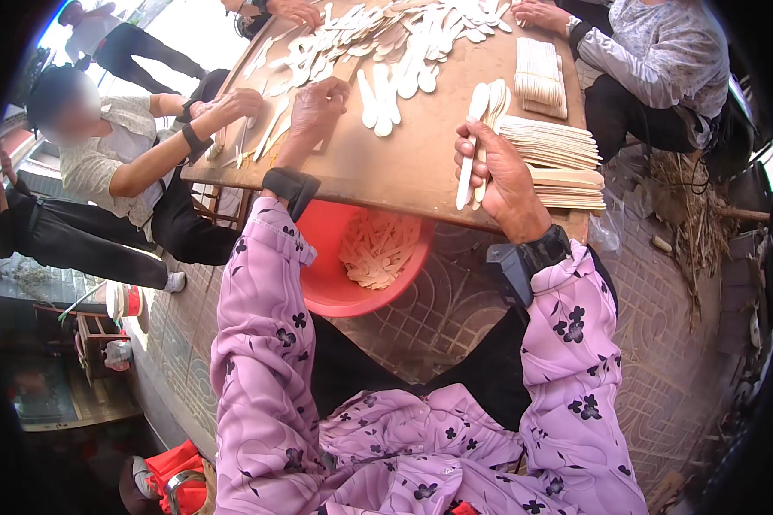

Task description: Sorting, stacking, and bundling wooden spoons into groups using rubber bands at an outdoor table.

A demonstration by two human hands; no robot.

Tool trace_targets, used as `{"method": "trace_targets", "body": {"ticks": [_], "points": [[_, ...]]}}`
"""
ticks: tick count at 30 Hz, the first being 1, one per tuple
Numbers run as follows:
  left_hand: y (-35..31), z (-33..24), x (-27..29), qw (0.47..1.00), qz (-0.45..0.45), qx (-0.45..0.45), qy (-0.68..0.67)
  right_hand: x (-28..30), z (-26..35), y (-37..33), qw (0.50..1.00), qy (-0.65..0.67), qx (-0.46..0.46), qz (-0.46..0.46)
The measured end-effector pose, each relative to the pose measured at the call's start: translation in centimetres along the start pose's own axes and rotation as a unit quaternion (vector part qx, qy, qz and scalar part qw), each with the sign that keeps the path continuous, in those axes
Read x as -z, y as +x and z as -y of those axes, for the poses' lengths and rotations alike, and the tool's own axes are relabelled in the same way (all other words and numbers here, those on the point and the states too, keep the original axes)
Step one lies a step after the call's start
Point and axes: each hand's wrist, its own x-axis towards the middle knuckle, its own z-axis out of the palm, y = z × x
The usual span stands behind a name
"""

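Head view: right hand [508, 176] grips wooden spoons [495, 103], long axes pointing away, just left of stacked sticks [551, 146] on bench [395, 167]. Left hand [319, 107] curled near loose spoons [380, 101]; can't tell if holding.

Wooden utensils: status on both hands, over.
Right hand gripping several wooden utensils. Left hand over tabletop, hold unclear. Stacked wooden sticks close beside right hand.

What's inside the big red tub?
A heap of flat, pale wooden pieces lies in the red tub. The table hides its far side, and the heap covers whatever is underneath.
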Motion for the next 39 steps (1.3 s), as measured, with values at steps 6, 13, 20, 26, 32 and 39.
{"method": "trace_targets", "body": {"ticks": [6,13,20,26,32,39], "points": [[0.7,-0.2,-2.1,0.939,-0.001,-0.216,0.266,0.0,0.0,-0.1,1.000,0.001,-0.002,-0.003],[2.2,-0.9,-1.7,0.846,0.095,-0.337,0.402,0.1,0.3,0.1,1.000,0.012,-0.008,0.003],[1.3,0.3,-0.7,0.794,0.005,-0.507,0.337,0.2,-0.3,0.4,1.000,-0.006,-0.011,0.002],[-1.3,-5.0,-0.8,0.858,0.096,-0.359,0.355,0.7,-0.2,0.4,0.999,-0.038,0.007,-0.032],[-5.5,-10.6,-1.2,0.984,0.152,-0.080,-0.053,-0.5,-0.5,0.2,0.996,-0.086,0.010,-0.008],[-6.9,-13.3,-4.5,0.982,0.179,-0.040,-0.036,0.3,-2.0,0.1,0.992,-0.118,0.023,0.022]]}}
